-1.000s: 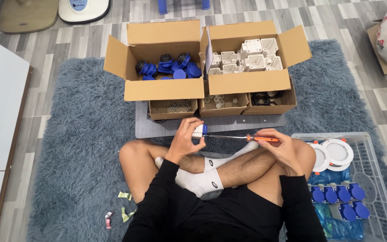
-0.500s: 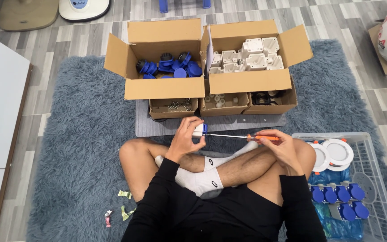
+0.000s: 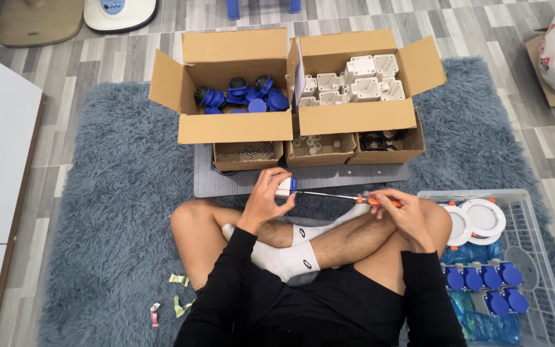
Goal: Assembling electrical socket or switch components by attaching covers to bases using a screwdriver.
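Over grey rug (image 3: 117, 193), hands join screwdriver (image 3: 335, 196) to part (image 3: 285, 187).

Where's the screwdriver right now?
The screwdriver lies level above the crossed legs: right hand on its orange handle, tip at the small white-and-blue part in the left hand.
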